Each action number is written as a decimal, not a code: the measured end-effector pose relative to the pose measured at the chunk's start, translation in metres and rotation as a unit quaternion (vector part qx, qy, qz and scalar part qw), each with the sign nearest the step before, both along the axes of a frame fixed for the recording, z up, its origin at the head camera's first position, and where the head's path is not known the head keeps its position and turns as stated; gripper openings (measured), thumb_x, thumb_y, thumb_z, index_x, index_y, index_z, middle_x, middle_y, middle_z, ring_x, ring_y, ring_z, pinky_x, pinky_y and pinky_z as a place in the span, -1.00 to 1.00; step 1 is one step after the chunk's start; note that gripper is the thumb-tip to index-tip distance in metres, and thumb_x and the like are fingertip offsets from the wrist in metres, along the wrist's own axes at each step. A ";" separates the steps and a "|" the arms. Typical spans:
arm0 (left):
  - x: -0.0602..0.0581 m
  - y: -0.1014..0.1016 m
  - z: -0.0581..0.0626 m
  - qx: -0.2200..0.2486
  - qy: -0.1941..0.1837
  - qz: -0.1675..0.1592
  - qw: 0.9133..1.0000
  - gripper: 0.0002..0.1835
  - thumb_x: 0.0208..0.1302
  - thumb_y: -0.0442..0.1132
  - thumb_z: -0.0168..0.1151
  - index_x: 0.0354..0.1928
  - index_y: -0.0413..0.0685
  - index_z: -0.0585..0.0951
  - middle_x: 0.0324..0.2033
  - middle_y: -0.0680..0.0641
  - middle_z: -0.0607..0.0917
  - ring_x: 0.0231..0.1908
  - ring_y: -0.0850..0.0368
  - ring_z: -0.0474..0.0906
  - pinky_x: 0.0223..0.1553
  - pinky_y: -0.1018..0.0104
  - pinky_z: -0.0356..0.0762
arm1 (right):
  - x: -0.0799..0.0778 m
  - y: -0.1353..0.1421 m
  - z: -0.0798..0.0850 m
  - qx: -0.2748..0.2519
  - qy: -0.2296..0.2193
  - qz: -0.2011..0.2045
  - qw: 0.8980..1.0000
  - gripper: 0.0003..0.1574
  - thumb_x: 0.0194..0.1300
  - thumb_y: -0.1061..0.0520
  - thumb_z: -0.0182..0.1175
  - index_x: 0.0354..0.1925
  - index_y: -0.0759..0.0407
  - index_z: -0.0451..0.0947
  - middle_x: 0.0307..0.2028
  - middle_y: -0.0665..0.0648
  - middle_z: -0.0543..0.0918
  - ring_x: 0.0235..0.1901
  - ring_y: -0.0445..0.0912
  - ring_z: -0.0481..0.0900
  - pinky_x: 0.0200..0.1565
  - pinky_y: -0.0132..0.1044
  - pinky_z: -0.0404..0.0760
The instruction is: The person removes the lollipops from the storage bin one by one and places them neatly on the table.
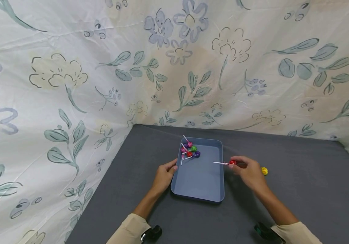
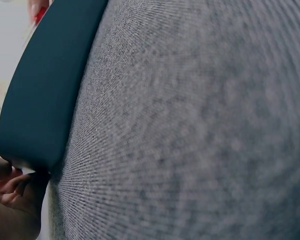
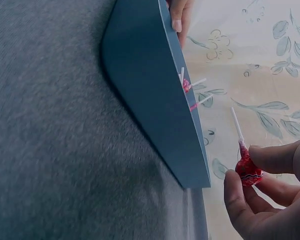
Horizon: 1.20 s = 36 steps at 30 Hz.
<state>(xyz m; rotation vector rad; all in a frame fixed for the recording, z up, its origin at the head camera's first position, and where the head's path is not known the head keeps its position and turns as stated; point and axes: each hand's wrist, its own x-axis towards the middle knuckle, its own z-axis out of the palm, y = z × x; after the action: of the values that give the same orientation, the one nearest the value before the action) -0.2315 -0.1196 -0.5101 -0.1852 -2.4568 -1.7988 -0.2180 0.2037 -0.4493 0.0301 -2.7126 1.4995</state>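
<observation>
My right hand [image 1: 249, 171] pinches a red lollipop [image 3: 248, 170] by its wrapped head, between thumb and fingers. The lollipop's white stick points left, over the right rim of a blue-grey tray [image 1: 198, 183]. At the tray's left edge, my left hand [image 1: 163, 176] grips the rim with the thumb on top; its fingers [image 2: 12, 192] show by the tray's side in the left wrist view. Several lollipops lie bunched in the tray's far left corner, among them a green one [image 1: 194, 148] and a purple one [image 1: 197, 154]. Some of their sticks cross the rim.
A yellow lollipop [image 1: 264, 170] lies on the dark grey cloth [image 1: 308, 183] just right of my right hand, its stick hidden behind the hand. Behind and left of the table hangs a flowered fabric sheet [image 1: 168, 91].
</observation>
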 end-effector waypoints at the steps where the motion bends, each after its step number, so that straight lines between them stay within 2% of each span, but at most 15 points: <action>1: 0.000 0.000 0.000 0.001 0.000 0.000 1.000 -0.58 0.58 -0.40 0.16 0.38 -0.39 0.55 0.32 -0.34 0.61 0.38 -0.21 0.52 0.37 -0.15 0.51 | 0.001 0.002 0.000 0.000 0.000 0.001 1.000 -0.53 0.49 0.22 0.32 0.29 0.37 0.59 0.08 0.38 0.71 -0.07 0.12 0.76 -0.08 -0.23 0.81; 10: -0.001 0.000 -0.001 -0.001 0.002 0.001 1.000 -0.59 0.58 -0.41 0.15 0.38 -0.40 0.55 0.32 -0.34 0.61 0.37 -0.21 0.53 0.36 -0.14 0.52 | 0.008 0.017 -0.003 -0.008 0.006 -0.003 1.000 -0.53 0.47 0.19 0.36 0.26 0.38 0.62 0.01 0.36 0.76 -0.16 0.11 0.80 -0.19 -0.40 0.72; 15: -0.001 0.000 -0.002 0.002 0.002 0.001 1.000 -0.59 0.58 -0.40 0.15 0.37 -0.39 0.55 0.32 -0.34 0.62 0.37 -0.21 0.53 0.36 -0.15 0.52 | 0.009 0.024 -0.006 -0.018 0.002 0.000 1.000 -0.51 0.49 0.20 0.33 0.28 0.41 0.59 0.05 0.39 0.73 -0.16 0.07 0.80 -0.18 -0.37 0.75; 21: -0.002 0.000 -0.002 0.005 0.001 0.002 1.000 -0.59 0.58 -0.40 0.15 0.37 -0.39 0.55 0.31 -0.34 0.62 0.37 -0.20 0.53 0.36 -0.16 0.51 | 0.011 0.034 -0.012 -0.030 -0.006 0.000 1.000 -0.47 0.48 0.20 0.35 0.29 0.46 0.56 0.06 0.42 0.73 -0.22 -0.19 0.77 -0.18 -0.33 0.78; 25: -0.002 -0.001 -0.002 0.000 -0.001 0.002 1.000 -0.59 0.59 -0.39 0.15 0.38 -0.37 0.55 0.33 -0.32 0.61 0.38 -0.21 0.52 0.37 -0.16 0.49 | 0.012 0.042 -0.017 -0.014 -0.006 -0.002 1.000 -0.46 0.48 0.17 0.36 0.28 0.46 0.57 0.06 0.42 0.74 -0.25 -0.35 0.71 -0.21 -0.33 0.78; 27: -0.002 -0.001 -0.002 -0.002 -0.002 0.002 1.000 -0.59 0.59 -0.38 0.15 0.38 -0.37 0.55 0.33 -0.32 0.61 0.39 -0.21 0.52 0.38 -0.17 0.49 | 0.013 0.046 -0.019 -0.008 -0.006 -0.002 1.000 -0.46 0.49 0.17 0.35 0.28 0.47 0.56 0.05 0.42 0.74 -0.24 -0.35 0.71 -0.22 -0.32 0.78; 32: -0.001 -0.001 -0.002 -0.003 -0.002 0.004 1.000 -0.59 0.59 -0.38 0.15 0.38 -0.36 0.56 0.32 -0.31 0.62 0.38 -0.20 0.52 0.37 -0.16 0.50 | 0.016 0.053 -0.023 0.002 -0.014 -0.011 1.000 -0.51 0.49 0.21 0.34 0.26 0.46 0.58 0.04 0.43 0.74 -0.21 -0.15 0.77 -0.24 -0.30 0.78; 36: -0.002 -0.001 -0.003 -0.005 0.002 0.004 1.000 -0.59 0.58 -0.39 0.15 0.38 -0.37 0.56 0.32 -0.31 0.62 0.38 -0.20 0.52 0.37 -0.15 0.51 | 0.017 0.060 -0.026 0.006 -0.027 -0.018 0.999 -0.50 0.48 0.20 0.34 0.26 0.46 0.58 0.02 0.42 0.75 -0.25 -0.12 0.77 -0.26 -0.30 0.77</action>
<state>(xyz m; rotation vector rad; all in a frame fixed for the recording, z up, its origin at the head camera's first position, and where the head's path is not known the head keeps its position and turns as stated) -0.2334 -0.1205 -0.5127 -0.1778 -2.4609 -1.7820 -0.2007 0.2638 -0.4758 -0.0605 -2.7477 1.4966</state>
